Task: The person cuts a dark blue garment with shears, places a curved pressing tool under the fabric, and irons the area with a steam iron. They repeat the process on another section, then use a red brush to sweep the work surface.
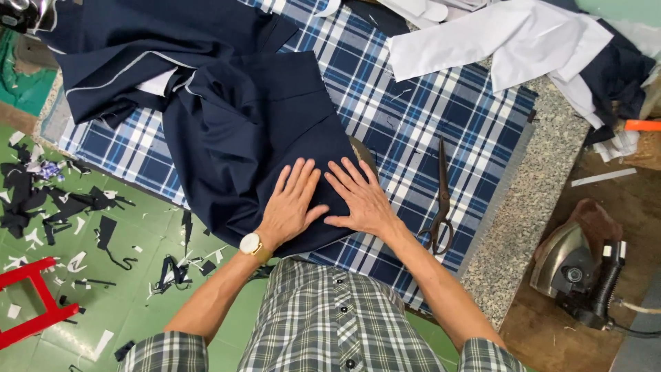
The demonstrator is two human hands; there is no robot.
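Both hands lie flat, fingers spread and gripping nothing, pressed palm-down on a dark navy cloth (255,131); the left hand (292,203) sits just beside the right hand (361,200), their thumbs nearly meeting, and a gold wristwatch (250,244) shows on the left wrist. The navy cloth spreads from the hands toward 11 o'clock, bunched and folded, with a pale lining edge showing near its upper part; it rests on a blue and white checked cloth (427,110) that covers the worktop (537,200), whose speckled grey edge shows bare at 3 o'clock. A pair of dark scissors (441,200) lies on the checked cloth just to the 3 o'clock side of the right hand, blades pointing to 12 o'clock, handles toward the person. White cloth pieces (509,41) are piled at 1 o'clock. An iron (575,265) stands at 4 o'clock on what looks like a brown wooden surface, though that corner is dim. Dark fabric scraps (62,207) litter the green floor (138,275) at 8 o'clock, beside a red stool (34,303).
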